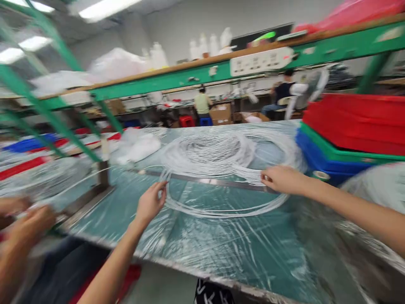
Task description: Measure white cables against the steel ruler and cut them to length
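A loose loop of thin white cable (221, 213) lies on the green tabletop (202, 249) between my hands. At its left side my left hand (152, 202) is closed, thumb and fingers pinching the cable strands. My right hand (280, 179) is closed at the right end of the loop, beside a bunch of white cable ends (249, 174). Its fingertips are pressed together over white strands; exactly which ones is blurred. Behind the loop sits a large coiled pile of white cable (205, 152), and a metal strip (209, 181) runs across the table before it.
Stacked red, green and blue bins (357, 126) stand at the right. A green-framed shelf (205, 76) spans above the table. A co-worker's hands (31, 219) are at the left edge, near a metal bracket (103, 175). Clear plastic bags (136, 145) lie at the back left.
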A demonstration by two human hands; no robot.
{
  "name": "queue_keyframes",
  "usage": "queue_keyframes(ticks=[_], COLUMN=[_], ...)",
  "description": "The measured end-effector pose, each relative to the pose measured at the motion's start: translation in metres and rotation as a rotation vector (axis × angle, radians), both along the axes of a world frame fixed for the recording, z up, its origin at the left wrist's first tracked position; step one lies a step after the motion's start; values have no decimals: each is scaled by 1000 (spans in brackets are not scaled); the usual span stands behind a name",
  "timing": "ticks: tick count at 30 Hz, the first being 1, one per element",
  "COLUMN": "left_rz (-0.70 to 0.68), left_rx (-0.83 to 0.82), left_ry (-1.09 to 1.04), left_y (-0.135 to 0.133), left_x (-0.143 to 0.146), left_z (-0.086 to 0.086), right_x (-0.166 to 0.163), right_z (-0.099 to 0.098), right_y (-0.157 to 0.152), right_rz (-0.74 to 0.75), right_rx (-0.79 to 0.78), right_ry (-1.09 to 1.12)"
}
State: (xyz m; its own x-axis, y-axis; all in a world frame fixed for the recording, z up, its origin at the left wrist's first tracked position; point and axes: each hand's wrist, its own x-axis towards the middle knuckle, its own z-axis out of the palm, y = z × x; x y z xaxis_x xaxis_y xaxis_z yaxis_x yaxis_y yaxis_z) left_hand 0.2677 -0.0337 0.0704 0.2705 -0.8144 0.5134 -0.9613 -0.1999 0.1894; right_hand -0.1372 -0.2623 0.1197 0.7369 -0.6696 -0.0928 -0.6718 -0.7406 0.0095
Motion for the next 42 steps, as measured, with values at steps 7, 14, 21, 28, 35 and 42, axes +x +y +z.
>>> queue_keyframes(ticks=[7,14,21,28,35,42], left_rz=[278,226,189,-362,-1005,-976], left_rx=[-382,281,682,609,503,331], left_ry=[-300,-244,-217,-56,31,-25], left_y=[59,110,88,22,-31,-63], left_x=[-3,5,-18,-84,-246,-323], left_z=[61,50,27,-15,-37,-52], right_x=[33,34,33,30,25,26], right_z=[-56,-76,-60,-38,-43,-43], right_y=[44,49,51,18,6,11], right_rz=[233,243,181,55,13,5], right_rx=[240,246,184,182,219,209], right_ry=[-35,-57,-49,-272,-348,-341])
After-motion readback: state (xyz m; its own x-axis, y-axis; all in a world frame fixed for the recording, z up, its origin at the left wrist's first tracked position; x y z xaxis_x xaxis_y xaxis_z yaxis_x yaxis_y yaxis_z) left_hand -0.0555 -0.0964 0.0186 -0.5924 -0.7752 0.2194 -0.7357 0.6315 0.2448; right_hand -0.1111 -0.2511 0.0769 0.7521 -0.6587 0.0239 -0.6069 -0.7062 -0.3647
